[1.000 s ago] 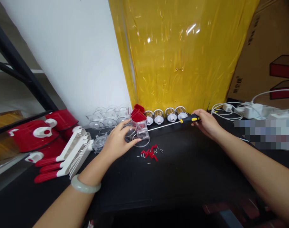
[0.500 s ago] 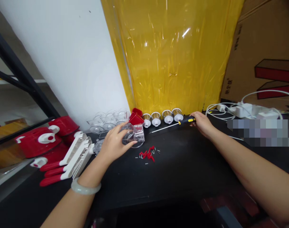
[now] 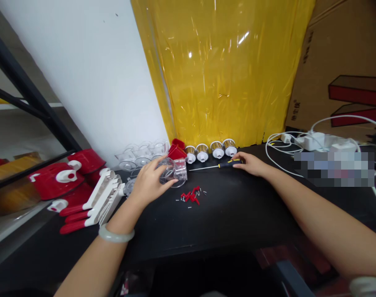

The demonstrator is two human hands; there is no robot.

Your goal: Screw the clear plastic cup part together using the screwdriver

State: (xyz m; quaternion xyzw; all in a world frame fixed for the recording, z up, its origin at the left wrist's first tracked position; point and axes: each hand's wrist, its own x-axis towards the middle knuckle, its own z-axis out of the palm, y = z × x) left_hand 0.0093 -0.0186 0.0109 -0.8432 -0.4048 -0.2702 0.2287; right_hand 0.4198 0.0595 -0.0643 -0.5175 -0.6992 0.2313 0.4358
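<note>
My left hand (image 3: 149,181) is closed round a clear plastic housing (image 3: 175,172) that rests on the black table (image 3: 225,214). My right hand (image 3: 250,164) lies over the yellow and black handle of a screwdriver (image 3: 217,166) whose thin shaft points left toward the housing; its fingers curl on the handle. A small heap of red clips and tiny screws (image 3: 191,196) lies just in front of the housing.
Gold-coloured drum parts (image 3: 210,149) stand in a row against the yellow plastic sheet (image 3: 222,70). Clear cups (image 3: 141,154), red pieces (image 3: 177,151), white and red handles (image 3: 95,198) and red bases (image 3: 61,179) lie at left. White cables and adapters (image 3: 311,142) lie at right.
My right hand has drawn the screwdriver toward me and to the left, away from the drum parts. My left hand stays on the clear housing. The view has shifted slightly.
</note>
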